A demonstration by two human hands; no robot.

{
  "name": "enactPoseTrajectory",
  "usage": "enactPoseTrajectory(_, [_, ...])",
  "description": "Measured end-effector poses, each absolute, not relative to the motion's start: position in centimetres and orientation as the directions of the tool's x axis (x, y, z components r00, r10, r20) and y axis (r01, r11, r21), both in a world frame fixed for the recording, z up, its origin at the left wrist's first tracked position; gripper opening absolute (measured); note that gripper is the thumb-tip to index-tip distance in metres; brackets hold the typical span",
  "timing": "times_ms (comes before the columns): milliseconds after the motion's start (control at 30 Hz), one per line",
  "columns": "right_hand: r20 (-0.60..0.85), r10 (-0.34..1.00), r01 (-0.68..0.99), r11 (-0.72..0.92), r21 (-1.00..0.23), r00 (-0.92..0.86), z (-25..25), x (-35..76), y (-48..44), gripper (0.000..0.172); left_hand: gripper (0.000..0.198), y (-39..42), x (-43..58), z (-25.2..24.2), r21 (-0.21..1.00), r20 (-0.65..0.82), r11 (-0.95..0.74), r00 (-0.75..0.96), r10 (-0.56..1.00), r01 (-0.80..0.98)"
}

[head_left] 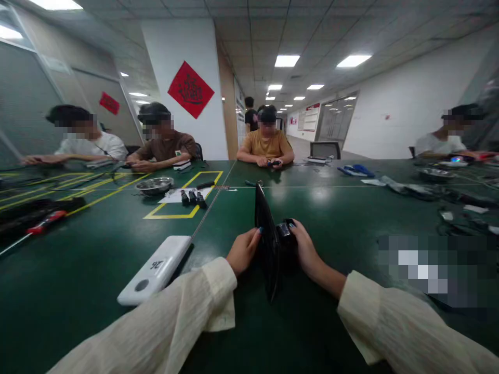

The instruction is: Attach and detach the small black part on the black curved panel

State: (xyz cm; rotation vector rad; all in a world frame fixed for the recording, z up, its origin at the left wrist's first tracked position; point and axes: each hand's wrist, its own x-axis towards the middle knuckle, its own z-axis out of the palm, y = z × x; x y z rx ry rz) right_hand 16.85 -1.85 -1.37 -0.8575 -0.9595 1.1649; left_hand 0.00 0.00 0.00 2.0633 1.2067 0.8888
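Note:
A thin black panel (267, 254) stands almost edge-on to me above the green table, its exact kind unclear. My left hand (245, 251) is closed on its left side, with the thumb pressed to the surface. On the panel's right side is a blocky black part (286, 232) with a shiny face. My right hand (307, 248) grips that part, thumb and fingers at its upper right. Whether the part is joined to the panel cannot be seen. Left of my left hand lies a white power bank (158, 270) marked 26.
Several small black parts (193, 197) lie on white paper beyond the power bank, near a metal bowl (155, 185). A red-handled screwdriver (37, 228) is at far left. Cables and grey pieces (409, 187) spread along the right. Several people sit around the green table (327, 208).

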Motion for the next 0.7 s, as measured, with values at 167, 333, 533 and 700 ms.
enactPoseTrajectory(167, [0.155,0.981,-0.298,0.182,-0.937,0.113,-1.48,16.82,-1.84,0.032,0.041,-0.2,-0.19,0.4,0.774,0.25,-0.43,0.399,0.882,0.465])
enactPoseTrajectory(333, [0.17,0.977,-0.275,0.199,-0.941,0.125,-1.59,16.89,-1.74,0.028,0.043,-0.28,-0.31,0.77,0.767,0.221,-0.421,0.416,0.882,0.484])
enactPoseTrajectory(533, [0.185,0.974,-0.243,0.212,-0.947,0.128,-1.68,16.91,-1.56,0.026,0.031,-0.61,0.01,0.45,0.709,0.284,-0.445,0.356,0.89,0.547])
enactPoseTrajectory(700, [0.167,0.98,-0.26,0.189,-0.947,0.104,-1.88,17.03,-1.43,0.03,0.022,-0.61,-0.07,0.24,0.659,0.307,-0.478,0.372,0.876,0.581])
